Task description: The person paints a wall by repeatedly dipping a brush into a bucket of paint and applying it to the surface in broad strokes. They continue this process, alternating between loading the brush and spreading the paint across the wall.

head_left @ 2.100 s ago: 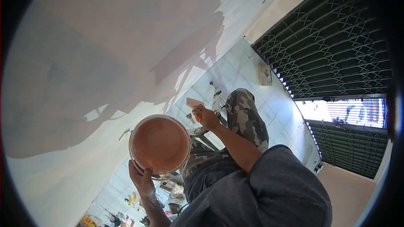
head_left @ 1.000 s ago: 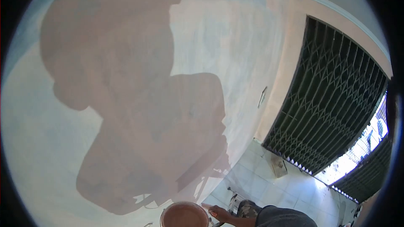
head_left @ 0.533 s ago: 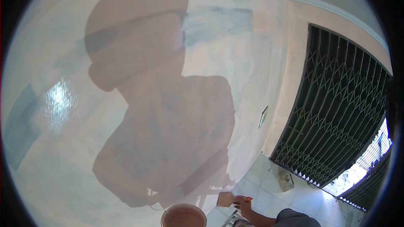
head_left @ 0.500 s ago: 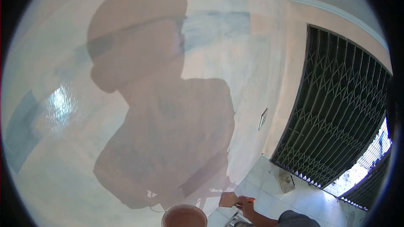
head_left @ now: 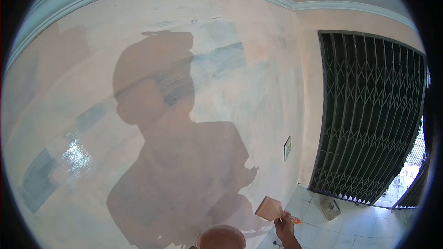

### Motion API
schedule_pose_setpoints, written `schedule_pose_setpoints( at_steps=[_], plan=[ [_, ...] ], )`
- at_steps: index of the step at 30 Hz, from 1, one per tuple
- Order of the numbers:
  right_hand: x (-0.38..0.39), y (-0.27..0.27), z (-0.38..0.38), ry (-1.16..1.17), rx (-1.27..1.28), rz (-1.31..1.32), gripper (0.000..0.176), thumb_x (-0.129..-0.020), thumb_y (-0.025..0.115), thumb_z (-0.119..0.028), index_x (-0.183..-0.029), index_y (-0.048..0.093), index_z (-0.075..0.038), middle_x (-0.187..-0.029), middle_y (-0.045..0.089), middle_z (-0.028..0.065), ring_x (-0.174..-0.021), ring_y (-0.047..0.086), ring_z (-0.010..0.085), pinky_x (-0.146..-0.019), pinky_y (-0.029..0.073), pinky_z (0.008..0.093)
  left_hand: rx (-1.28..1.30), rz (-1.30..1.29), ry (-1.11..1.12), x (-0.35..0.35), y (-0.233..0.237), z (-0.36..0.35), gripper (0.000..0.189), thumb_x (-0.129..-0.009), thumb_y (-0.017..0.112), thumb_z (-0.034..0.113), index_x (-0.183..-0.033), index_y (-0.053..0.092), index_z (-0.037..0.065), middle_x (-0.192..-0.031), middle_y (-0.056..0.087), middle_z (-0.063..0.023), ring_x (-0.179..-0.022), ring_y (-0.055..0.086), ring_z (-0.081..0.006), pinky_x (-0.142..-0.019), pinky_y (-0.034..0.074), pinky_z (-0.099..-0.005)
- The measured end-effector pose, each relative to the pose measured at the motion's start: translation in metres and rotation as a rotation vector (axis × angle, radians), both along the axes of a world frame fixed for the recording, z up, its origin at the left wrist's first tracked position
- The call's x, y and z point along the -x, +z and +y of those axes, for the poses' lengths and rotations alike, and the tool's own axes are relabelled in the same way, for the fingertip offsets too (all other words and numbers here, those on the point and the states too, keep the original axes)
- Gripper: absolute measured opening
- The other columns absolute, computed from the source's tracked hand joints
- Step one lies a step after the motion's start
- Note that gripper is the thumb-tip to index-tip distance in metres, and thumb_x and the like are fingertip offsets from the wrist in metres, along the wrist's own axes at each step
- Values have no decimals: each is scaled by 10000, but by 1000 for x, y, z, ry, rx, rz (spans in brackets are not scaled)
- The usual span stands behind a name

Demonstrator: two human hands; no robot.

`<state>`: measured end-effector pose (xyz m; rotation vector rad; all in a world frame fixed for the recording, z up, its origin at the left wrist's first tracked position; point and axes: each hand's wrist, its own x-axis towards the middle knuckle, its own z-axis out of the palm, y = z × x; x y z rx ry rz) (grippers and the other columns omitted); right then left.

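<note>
My right hand (head_left: pixel 285 225) is closed around a wide flat paintbrush (head_left: pixel 269 208) with an orange-tipped handle. The brush is tilted, its broad head pointing up and left, in front of the lower right of the wall. A round bucket (head_left: pixel 221 237) with reddish-brown inner walls is cut off by the bottom edge of the view. At its left rim a small dark bit of my left hand (head_left: pixel 193 247) shows, holding the bucket up; most of that hand is out of frame. The pale wall (head_left: pixel 258 87) carries greyish-blue streaks and a shiny patch at left.
A dark folding metal gate (head_left: pixel 369 115) stands at the right, with daylight past its far edge. A small plate (head_left: pixel 287 149) is fixed to the wall near the corner. A squarish block (head_left: pixel 330 208) lies on the tiled floor (head_left: pixel 355 226). My shadow covers the wall's middle.
My view has tilted up, bringing the ceiling moulding into sight. My right hand with the paintbrush has risen a little and moved right; the bucket sits further right.
</note>
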<state>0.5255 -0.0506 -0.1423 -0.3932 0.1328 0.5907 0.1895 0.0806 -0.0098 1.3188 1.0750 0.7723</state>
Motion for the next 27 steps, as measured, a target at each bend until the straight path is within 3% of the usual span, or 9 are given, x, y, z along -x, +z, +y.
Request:
schedule_pose_setpoints(
  at_steps=[3, 5, 8, 14, 18, 22, 24, 27],
  plan=[
    [-10, 21, 6, -23, -30, 17, 218, -876, 673, -156, -1074, 592, -114, -1025, 619, 58, -927, 599, 185, -755, 549, 300, -15, 21, -26, -17, 13, -3, 304, -852, 686, 188, -844, 429, 27, -666, 498, -75, -488, 521, -154, -429, 477, -286],
    [-20, 16, 11, 23, -102, -35, 269, -887, 661, -158, -1134, 578, -94, -1081, 610, 75, -976, 585, 188, -792, 542, 314, -46, 0, 3, -20, -10, 9, 290, -858, 680, 174, -842, 429, 29, -663, 497, -73, -478, 516, -151, -422, 473, -286],
    [-14, 46, 12, 23, -6, 8, 247, -897, 648, -190, -1111, 583, -84, -1073, 603, 66, -967, 583, 186, -811, 533, 313, -88, -41, -17, -25, -12, 10, 270, -865, 668, 148, -834, 425, 35, -654, 488, -65, -466, 507, -148, -412, 468, -286],
    [-18, 77, 18, 174, 70, -10, 251, -892, 653, -256, -1066, 593, -85, -1004, 602, 41, -954, 578, 172, -812, 526, 313, -24, 7, -25, -44, 36, -14, 259, -862, 662, 116, -818, 417, 44, -646, 478, -56, -467, 501, -140, -411, 463, -285],
    [-16, 86, 22, 200, 12, 19, 231, -888, 659, -249, -1049, 596, -95, -988, 609, 37, -950, 582, 170, -812, 523, 318, 7, 10, 21, -48, 52, -25, 259, -852, 672, 109, -810, 420, 63, -642, 477, -47, -473, 501, -134, -409, 463, -288],
    [-7, 97, 24, 217, -1, -46, 228, -892, 660, -241, -1064, 611, -100, -1012, 627, 33, -925, 600, 157, -795, 527, 296, -71, -61, 15, -41, 23, -23, 255, -852, 670, 107, -806, 422, 71, -639, 473, -45, -473, 517, -146, -410, 473, -292],
    [10, 94, 20, 208, 8, -33, 231, -894, 658, -238, -1076, 616, -101, -1026, 634, 32, -918, 608, 152, -790, 528, 287, 39, -56, -69, -24, 11, -20, 228, -769, 620, 14, -952, 485, -8, -782, 602, -115, -511, 604, -196, -436, 542, -303],
    [10, 110, 15, 247, -40, -69, 245, -891, 659, -199, -1093, 620, -68, -1014, 656, 40, -912, 630, 147, -784, 540, 283, 72, -35, -61, -27, 21, -33, 201, -781, 593, -13, -951, 488, -29, -781, 610, -132, -514, 610, -207, -451, 553, -317]
  ],
)
